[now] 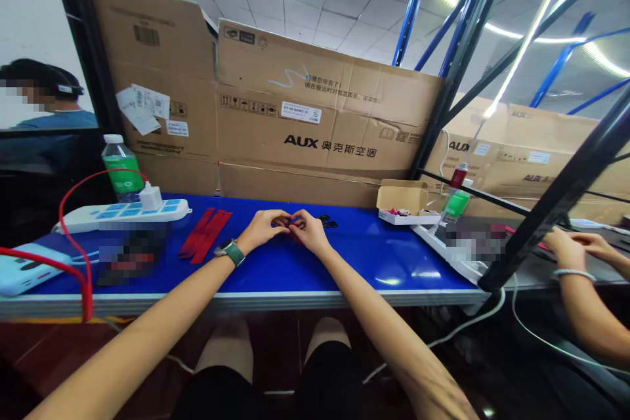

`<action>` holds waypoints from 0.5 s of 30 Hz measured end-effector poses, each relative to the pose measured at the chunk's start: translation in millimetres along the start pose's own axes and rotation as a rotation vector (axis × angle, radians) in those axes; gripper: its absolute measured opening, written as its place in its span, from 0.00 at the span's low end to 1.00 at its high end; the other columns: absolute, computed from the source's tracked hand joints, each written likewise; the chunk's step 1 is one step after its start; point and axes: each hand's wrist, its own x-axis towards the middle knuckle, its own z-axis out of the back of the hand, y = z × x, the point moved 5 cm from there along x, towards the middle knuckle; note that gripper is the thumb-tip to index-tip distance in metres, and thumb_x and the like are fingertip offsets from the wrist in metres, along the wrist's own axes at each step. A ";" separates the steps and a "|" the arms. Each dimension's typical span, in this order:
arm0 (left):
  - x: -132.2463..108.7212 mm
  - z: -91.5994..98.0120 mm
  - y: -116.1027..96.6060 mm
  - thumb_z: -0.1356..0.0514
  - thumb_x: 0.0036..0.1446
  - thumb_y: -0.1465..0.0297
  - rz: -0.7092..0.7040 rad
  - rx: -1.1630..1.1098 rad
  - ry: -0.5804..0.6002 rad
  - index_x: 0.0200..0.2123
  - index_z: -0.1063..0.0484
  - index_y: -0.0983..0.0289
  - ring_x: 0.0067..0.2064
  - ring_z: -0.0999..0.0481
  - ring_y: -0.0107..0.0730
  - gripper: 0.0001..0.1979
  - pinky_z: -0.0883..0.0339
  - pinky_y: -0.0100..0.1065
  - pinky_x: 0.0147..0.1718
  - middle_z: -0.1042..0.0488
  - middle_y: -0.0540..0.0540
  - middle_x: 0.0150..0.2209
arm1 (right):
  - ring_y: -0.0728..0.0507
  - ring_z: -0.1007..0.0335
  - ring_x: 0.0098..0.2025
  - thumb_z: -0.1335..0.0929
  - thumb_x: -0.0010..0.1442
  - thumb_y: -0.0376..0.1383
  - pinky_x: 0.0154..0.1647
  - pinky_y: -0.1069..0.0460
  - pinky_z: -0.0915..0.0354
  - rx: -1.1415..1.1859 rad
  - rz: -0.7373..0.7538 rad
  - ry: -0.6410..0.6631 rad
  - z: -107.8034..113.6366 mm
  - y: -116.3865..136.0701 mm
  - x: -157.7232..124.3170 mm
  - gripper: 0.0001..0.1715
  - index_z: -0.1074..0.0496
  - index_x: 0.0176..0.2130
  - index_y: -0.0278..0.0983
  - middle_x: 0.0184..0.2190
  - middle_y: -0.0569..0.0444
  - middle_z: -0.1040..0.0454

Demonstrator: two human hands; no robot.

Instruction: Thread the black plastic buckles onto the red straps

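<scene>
Both my hands meet over the middle of the blue table [275, 269]. My left hand [263, 226], with a green watch on its wrist, pinches a small dark and red part [288, 221] together with my right hand [309, 228]. The fingers of both hands are closed around it, so its shape is too small to make out. Just behind my hands lies a small pile of dark parts [325, 220]. Two red strips [205, 234] lie on the table to the left of my left hand.
A white power strip [123, 213] with a charger and a green bottle [121, 169] stand at the left, with a red cable [73, 243] looping there. A small open cardboard box [403, 200] sits at the right. Large cardboard boxes [295, 118] wall the back. Another person's hands [573, 246] work at the right.
</scene>
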 end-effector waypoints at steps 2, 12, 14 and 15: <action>1.9 0.2 6.8 0.33 0.54 0.61 0.047 -0.123 -0.022 0.47 0.23 0.65 0.41 0.20 0.39 0.20 0.27 0.38 0.46 0.19 0.58 0.41 | 0.47 0.27 0.28 0.30 0.55 0.36 0.33 0.54 0.32 0.059 -0.029 -0.015 1.1 -0.9 0.0 0.14 0.33 0.43 0.40 0.29 0.59 0.23; 1.4 -1.9 23.1 0.29 0.46 0.60 0.228 -0.397 -0.017 0.46 0.26 0.67 0.41 0.21 0.38 0.25 0.28 0.40 0.46 0.21 0.58 0.38 | 0.49 0.29 0.24 0.27 0.54 0.43 0.27 0.54 0.32 0.196 -0.069 0.032 -2.7 0.0 1.1 0.20 0.33 0.43 0.40 0.30 0.59 0.27; 0.1 -2.4 22.4 0.28 0.45 0.61 0.254 -0.413 -0.007 0.45 0.25 0.67 0.41 0.22 0.37 0.25 0.29 0.39 0.46 0.22 0.57 0.38 | 0.49 0.29 0.25 0.26 0.54 0.43 0.28 0.54 0.31 0.153 -0.036 0.039 -2.8 1.1 1.5 0.20 0.31 0.44 0.39 0.32 0.58 0.26; -0.5 -2.4 22.2 0.28 0.45 0.61 0.261 -0.421 -0.007 0.44 0.25 0.67 0.41 0.22 0.37 0.24 0.29 0.39 0.46 0.22 0.57 0.38 | 0.49 0.29 0.27 0.26 0.54 0.43 0.30 0.53 0.31 0.115 0.005 0.039 -2.4 2.9 1.7 0.20 0.30 0.44 0.38 0.34 0.56 0.26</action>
